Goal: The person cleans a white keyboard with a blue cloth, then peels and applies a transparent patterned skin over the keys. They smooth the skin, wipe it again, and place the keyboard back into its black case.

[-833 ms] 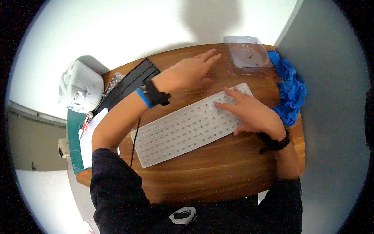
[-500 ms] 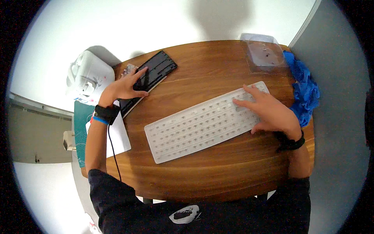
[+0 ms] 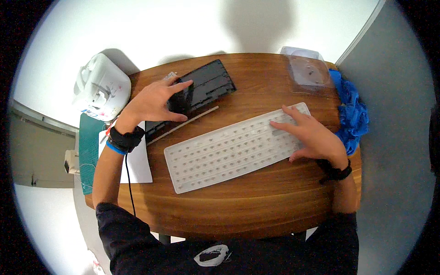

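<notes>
A white keyboard (image 3: 229, 149) lies slanted across the middle of the round wooden table (image 3: 229, 211). My right hand (image 3: 311, 135) rests flat on its right end, fingers spread. A black keyboard (image 3: 208, 82) lies at the table's far left, angled. My left hand (image 3: 153, 101) closes around its near-left part, thumb on top and fingers underneath. A thin pale stick (image 3: 183, 124) lies between the two keyboards. Both wrists wear dark bands.
A clear plastic container (image 3: 309, 68) sits at the far right of the table, with a blue cloth (image 3: 350, 112) bunched over the right edge. A white sheet of paper (image 3: 133, 160), a green mat (image 3: 87, 146) and a white appliance (image 3: 101, 89) lie at the left.
My left hand swung from the table's far middle over to the left and took hold of the black keyboard, which has shifted toward the centre. My right hand stayed on the white keyboard.
</notes>
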Demonstrator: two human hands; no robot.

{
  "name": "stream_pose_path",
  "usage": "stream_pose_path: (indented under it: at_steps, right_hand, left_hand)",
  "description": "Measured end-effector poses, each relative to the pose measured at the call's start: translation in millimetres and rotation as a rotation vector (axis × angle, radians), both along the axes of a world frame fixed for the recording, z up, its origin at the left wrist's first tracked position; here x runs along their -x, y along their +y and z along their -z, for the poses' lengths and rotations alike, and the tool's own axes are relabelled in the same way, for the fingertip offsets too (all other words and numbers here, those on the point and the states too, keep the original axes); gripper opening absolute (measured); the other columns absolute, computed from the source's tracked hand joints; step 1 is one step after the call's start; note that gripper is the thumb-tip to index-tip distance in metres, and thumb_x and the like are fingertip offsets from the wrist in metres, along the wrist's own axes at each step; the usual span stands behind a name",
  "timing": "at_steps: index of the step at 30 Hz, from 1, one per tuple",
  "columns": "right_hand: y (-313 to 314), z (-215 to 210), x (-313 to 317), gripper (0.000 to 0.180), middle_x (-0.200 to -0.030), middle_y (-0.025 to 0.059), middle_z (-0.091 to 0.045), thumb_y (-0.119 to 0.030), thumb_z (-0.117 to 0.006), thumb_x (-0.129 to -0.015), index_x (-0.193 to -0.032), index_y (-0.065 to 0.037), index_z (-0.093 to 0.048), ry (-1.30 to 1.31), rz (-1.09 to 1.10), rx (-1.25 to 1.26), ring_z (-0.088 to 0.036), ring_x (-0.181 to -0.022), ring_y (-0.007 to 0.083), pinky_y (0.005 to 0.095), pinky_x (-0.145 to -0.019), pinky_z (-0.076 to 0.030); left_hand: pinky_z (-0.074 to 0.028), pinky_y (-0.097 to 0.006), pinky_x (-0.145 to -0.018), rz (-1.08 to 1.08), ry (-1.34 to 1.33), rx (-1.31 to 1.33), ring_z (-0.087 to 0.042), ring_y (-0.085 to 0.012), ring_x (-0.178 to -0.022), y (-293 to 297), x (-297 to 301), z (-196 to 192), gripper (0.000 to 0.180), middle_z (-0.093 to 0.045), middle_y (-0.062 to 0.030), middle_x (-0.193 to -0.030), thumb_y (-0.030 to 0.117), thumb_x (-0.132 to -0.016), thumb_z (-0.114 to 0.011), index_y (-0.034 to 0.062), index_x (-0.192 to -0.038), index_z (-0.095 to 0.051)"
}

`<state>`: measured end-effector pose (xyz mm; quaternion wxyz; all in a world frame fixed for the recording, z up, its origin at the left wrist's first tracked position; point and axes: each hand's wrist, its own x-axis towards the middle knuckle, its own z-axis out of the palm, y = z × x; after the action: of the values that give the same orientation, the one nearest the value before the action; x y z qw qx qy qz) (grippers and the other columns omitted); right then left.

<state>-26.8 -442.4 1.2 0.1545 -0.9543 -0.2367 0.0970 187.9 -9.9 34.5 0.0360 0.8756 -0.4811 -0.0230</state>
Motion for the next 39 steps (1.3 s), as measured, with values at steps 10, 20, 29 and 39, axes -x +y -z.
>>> stream_pose_path:
  at_steps: [10, 20, 29, 39]
  right_hand:
    - [0, 2, -1, 0.112, -0.173, 0.0274, -0.036, -0.022, -0.101, -0.067, -0.166, -0.028, -0.048, -0.006, 0.002, 0.018, -0.038, -0.159, 0.0472, 0.0546, -0.128, -0.039]
    - [8, -10, -3, 0.107, -0.173, 0.0301, -0.034, -0.027, -0.099, -0.071, -0.165, -0.022, -0.048, 0.062, 0.000, 0.059, -0.038, -0.157, 0.0516, 0.0568, -0.127, -0.039]
    - [57, -54, -19, 0.097, -0.172, 0.0307, -0.033, -0.034, -0.092, -0.085, -0.168, -0.019, -0.043, 0.045, -0.010, 0.144, -0.032, -0.159, 0.0539, 0.0567, -0.130, -0.036]
    - [151, -10, -170, 0.118, -0.173, 0.0332, -0.030, -0.044, -0.098, -0.076, -0.172, -0.023, -0.034, -0.060, -0.287, 0.079, -0.028, -0.161, 0.0544, 0.0592, -0.132, -0.030]
  left_hand:
    - [-0.042, -0.052, -0.124, 0.040, 0.059, -0.046, -0.050, -0.0521, -0.148, -36, 13, 25, 0.102, -0.038, -0.0364, -0.169, 0.054, -0.087, -0.088, 0.0092, -0.167, -0.044]
    - [-0.030, -0.056, -0.132, -0.111, 0.143, -0.223, -0.027, -0.0531, -0.162, 51, 32, 18, 0.115, -0.024, -0.0340, -0.176, 0.044, -0.084, -0.092, 0.0092, -0.173, -0.029]
    - [-0.030, -0.056, -0.132, -0.259, 0.164, -0.167, -0.031, -0.0529, -0.161, 107, 48, 14, 0.104, -0.023, -0.0357, -0.176, 0.047, -0.091, -0.085, 0.0075, -0.171, -0.032]
    - [-0.039, -0.056, -0.127, -0.206, 0.093, -0.035, -0.045, -0.0561, -0.150, 129, 55, 19, 0.075, -0.043, -0.0368, -0.165, 0.045, -0.101, -0.074, 0.0067, -0.161, -0.051]
